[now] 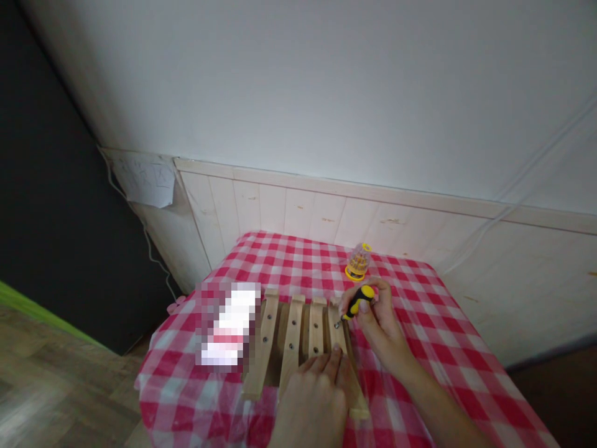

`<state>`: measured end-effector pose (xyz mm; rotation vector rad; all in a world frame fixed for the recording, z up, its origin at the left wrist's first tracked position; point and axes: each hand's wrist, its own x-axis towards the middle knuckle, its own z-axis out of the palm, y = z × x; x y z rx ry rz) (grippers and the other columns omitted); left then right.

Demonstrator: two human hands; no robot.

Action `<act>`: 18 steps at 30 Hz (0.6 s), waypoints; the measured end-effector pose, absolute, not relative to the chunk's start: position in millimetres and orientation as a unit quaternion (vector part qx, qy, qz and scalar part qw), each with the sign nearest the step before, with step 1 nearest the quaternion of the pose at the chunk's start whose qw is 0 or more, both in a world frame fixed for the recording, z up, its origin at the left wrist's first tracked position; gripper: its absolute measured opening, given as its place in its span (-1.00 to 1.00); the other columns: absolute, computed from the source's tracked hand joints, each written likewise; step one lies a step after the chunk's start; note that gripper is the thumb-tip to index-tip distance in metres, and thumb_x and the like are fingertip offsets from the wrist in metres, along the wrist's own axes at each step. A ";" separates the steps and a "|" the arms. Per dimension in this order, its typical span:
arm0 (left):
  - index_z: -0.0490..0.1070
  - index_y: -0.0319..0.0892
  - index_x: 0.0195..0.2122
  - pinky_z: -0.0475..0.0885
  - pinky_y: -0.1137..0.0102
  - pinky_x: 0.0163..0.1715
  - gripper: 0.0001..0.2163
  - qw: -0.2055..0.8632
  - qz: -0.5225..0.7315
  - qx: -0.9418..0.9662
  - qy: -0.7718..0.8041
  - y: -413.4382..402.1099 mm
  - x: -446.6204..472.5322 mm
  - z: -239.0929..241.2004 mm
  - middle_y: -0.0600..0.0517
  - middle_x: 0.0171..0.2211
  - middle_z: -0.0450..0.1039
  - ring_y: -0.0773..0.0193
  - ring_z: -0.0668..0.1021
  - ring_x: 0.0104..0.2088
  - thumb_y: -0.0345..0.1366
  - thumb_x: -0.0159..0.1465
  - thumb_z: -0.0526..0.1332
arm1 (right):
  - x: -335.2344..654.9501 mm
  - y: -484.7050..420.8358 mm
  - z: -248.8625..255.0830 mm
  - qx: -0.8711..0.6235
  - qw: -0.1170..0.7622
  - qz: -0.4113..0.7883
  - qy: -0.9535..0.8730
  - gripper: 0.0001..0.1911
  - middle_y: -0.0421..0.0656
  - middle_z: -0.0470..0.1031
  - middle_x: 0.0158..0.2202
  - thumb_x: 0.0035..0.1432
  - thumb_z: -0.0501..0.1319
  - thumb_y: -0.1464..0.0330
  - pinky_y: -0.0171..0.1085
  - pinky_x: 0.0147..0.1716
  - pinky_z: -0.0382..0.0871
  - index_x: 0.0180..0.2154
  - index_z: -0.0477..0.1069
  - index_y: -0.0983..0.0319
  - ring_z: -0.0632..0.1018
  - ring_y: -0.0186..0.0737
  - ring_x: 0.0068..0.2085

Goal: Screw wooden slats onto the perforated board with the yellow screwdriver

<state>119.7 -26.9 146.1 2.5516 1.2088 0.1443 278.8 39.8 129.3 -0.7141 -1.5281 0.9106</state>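
Note:
A slatted wooden piece (290, 367) lies on the table, its several pale slats dotted with dark screws. My left hand (317, 392) rests flat on the near part of the two right-hand slats, fingers stretched forward. In my right hand (380, 317) is a screwdriver (358, 305) with a yellow and black handle, gripped between thumb and fingers. The screwdriver leans, and its tip meets a screw (336, 325) in the rightmost slat. Part of the slats is hidden under my left hand.
A clear bit case (359, 261) with a yellow base stands behind the slats. Left of them lies a blurred-out bright rectangle (228, 326). The red-and-white checked tablecloth (298, 261) covers the table, whose back edge meets a panelled wall (298, 208).

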 end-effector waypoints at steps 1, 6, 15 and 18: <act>0.46 -0.43 0.27 0.59 0.19 0.16 -0.54 0.159 0.048 0.891 0.423 -26.8 119.8 146.9 -0.39 0.27 0.41 -0.07 0.62 0.20 -0.63 0.35 0.15 | 278.2 40.6 128.1 -0.307 0.582 0.397 -0.639 -0.76 -0.27 0.50 -0.34 0.45 0.17 0.07 -0.21 -0.29 0.52 0.03 0.24 -0.04 0.53 -0.20 -0.35; 0.45 -0.45 0.28 0.56 0.20 0.20 -0.56 0.177 0.023 0.884 0.432 -25.3 121.4 153.9 -0.38 0.30 0.37 -0.08 0.59 0.23 -0.60 0.37 0.16 | 273.2 41.8 130.2 -0.298 0.612 0.472 -0.560 -0.62 -0.23 0.36 -0.39 0.42 0.11 -0.06 -0.20 -0.41 0.47 0.01 0.43 0.02 0.41 -0.17 -0.42; 0.45 -0.43 0.28 0.58 0.23 0.16 -0.54 0.158 0.035 0.888 0.430 -27.4 121.4 152.6 -0.38 0.28 0.41 -0.05 0.62 0.20 -0.60 0.35 0.17 | 278.4 46.3 127.3 -0.324 0.593 0.424 -0.603 -0.72 -0.22 0.40 -0.33 0.43 0.13 -0.02 -0.16 -0.30 0.52 -0.03 0.35 -0.01 0.47 -0.16 -0.33; 0.46 -0.44 0.27 0.59 0.24 0.14 -0.55 0.147 0.031 0.891 0.429 -27.4 121.5 149.4 -0.38 0.27 0.42 -0.06 0.63 0.19 -0.59 0.35 0.18 | 281.6 44.8 127.2 -0.323 0.575 0.399 -0.637 -0.75 -0.24 0.45 -0.33 0.46 0.12 0.00 -0.13 -0.25 0.53 -0.05 0.28 -0.01 0.52 -0.15 -0.32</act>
